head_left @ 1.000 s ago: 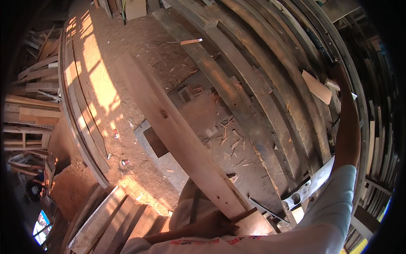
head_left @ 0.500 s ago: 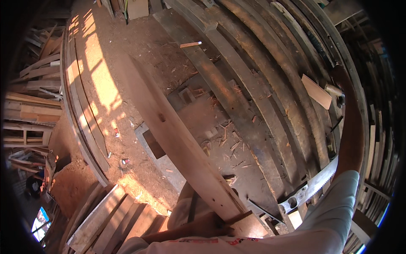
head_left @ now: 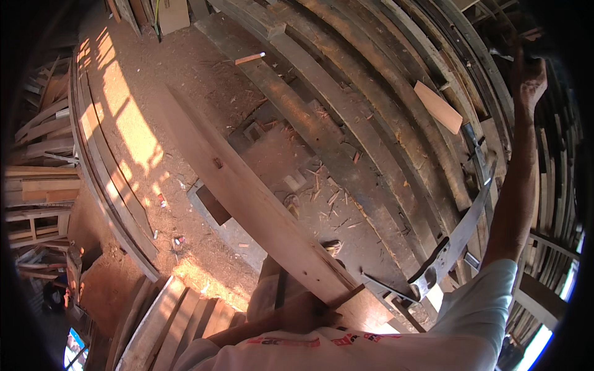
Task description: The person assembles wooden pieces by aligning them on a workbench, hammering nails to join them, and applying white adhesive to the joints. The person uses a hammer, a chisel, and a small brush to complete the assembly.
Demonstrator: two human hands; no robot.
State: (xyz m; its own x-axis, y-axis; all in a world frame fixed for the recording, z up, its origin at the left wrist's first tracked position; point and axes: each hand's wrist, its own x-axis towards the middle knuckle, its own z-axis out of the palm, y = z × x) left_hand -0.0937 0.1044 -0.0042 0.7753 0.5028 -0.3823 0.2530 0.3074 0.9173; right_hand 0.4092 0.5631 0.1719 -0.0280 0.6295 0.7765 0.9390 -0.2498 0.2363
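Observation:
A long reddish wooden plank [head_left: 247,191] runs from far left to just before my body. At its near end my left hand [head_left: 306,312] lies in shadow against the plank's side, its fingers hidden. A short pale wood piece [head_left: 368,309] sits by that end. Far to the right, my right hand [head_left: 531,77] is raised on an outstretched arm, fingers closed. Something dark and blurred shows about it, but I cannot make out what it holds. Beneath that arm rests a handsaw [head_left: 461,238], its dark handle toward me.
Several long, heavy timbers [head_left: 371,117] lie side by side at the right. A small flat board [head_left: 438,106] rests on them. Wood chips [head_left: 334,198] litter the ground. Boards [head_left: 164,328] are stacked at the lower left, with more stacked wood [head_left: 46,185] beyond.
My right hand has moved up and outward to the right, away from the timbers. A pale cylindrical thing formerly beside it no longer shows there. My left hand stays by the plank.

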